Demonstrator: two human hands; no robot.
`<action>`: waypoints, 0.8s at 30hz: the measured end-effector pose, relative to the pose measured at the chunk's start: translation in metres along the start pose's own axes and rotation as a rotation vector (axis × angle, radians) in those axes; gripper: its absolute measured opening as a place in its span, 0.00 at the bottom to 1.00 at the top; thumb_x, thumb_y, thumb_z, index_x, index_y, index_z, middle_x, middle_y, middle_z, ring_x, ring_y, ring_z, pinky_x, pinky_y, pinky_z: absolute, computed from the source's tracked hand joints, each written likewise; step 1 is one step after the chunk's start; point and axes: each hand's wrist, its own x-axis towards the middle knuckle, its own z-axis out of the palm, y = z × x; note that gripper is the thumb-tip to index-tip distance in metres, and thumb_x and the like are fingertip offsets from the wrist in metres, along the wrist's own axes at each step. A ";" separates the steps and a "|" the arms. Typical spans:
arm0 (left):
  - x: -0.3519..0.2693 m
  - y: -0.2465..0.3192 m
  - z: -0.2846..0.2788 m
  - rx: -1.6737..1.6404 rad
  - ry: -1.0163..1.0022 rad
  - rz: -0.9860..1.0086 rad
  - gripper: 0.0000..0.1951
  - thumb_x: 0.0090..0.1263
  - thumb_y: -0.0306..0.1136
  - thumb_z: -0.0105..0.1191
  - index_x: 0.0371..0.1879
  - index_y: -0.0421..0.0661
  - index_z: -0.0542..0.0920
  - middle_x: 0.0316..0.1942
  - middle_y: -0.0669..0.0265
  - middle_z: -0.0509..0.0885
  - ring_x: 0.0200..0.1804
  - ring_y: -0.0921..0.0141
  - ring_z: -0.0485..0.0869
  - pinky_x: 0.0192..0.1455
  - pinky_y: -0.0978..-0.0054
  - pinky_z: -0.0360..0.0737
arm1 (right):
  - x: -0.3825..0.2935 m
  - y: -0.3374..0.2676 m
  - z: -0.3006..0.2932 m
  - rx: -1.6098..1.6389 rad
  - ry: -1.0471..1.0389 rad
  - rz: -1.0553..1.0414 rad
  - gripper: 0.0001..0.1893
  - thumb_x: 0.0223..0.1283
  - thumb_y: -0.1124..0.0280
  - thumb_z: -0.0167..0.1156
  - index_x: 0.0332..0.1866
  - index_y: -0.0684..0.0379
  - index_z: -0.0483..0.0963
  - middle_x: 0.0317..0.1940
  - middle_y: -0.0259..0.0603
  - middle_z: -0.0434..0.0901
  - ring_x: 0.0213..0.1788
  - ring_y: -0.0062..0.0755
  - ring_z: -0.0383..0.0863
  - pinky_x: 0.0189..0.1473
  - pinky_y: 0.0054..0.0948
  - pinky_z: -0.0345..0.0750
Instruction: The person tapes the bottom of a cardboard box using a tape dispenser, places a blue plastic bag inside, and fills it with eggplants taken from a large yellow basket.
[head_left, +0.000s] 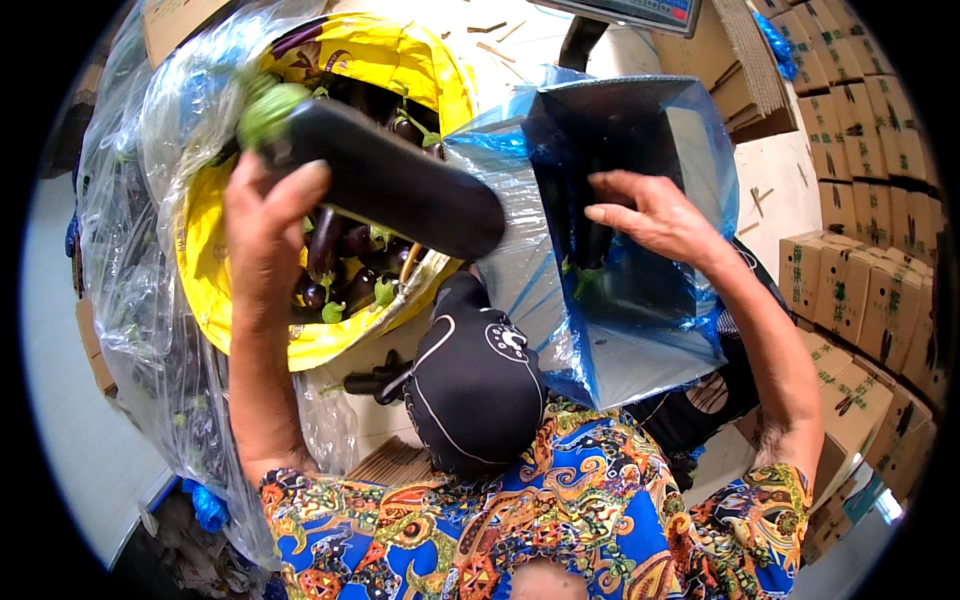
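A large dark eggplant (405, 184) with a green stem cap, blurred by motion, is in my left hand (266, 217). That hand holds it near the cap end, above an open yellow sack (206, 285) with several smaller-looking eggplants (326, 244) inside. On the right, my right hand (660, 214) reaches over an open carton (637, 367) lined with blue translucent film (720, 180). Its thumb and fingers are a little apart, with nothing visible between them. Just beneath its fingertips lies a dark eggplant (595, 244), green cap towards me; contact cannot be told.
Clear plastic sheeting (127, 225) covers more produce at the left. Printed cartons (885, 289) are stacked along the right. A digital scale (637, 11) and flattened cardboard (750, 67) stand at the back. Small eggplants (371, 382) lie on the floor beside my knee (476, 382).
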 end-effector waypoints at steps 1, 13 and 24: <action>0.000 0.005 0.023 0.067 -0.055 -0.025 0.26 0.61 0.34 0.63 0.58 0.39 0.74 0.47 0.63 0.83 0.49 0.70 0.82 0.58 0.71 0.76 | -0.008 -0.022 -0.005 0.152 0.000 -0.005 0.41 0.55 0.47 0.69 0.68 0.65 0.67 0.63 0.56 0.74 0.64 0.47 0.75 0.63 0.41 0.74; 0.020 -0.049 0.109 0.329 -0.565 0.080 0.27 0.69 0.43 0.62 0.62 0.41 0.74 0.52 0.57 0.82 0.50 0.69 0.84 0.51 0.72 0.82 | -0.065 -0.047 0.000 0.157 -0.048 0.314 0.42 0.45 0.48 0.70 0.61 0.67 0.67 0.49 0.55 0.79 0.52 0.43 0.80 0.55 0.37 0.75; 0.010 -0.035 0.127 0.647 -1.294 0.311 0.34 0.47 0.43 0.74 0.55 0.45 0.79 0.44 0.57 0.80 0.50 0.54 0.78 0.53 0.59 0.75 | -0.036 -0.008 0.011 0.386 -0.650 0.155 0.42 0.55 0.41 0.65 0.66 0.66 0.70 0.58 0.49 0.77 0.63 0.39 0.73 0.68 0.34 0.66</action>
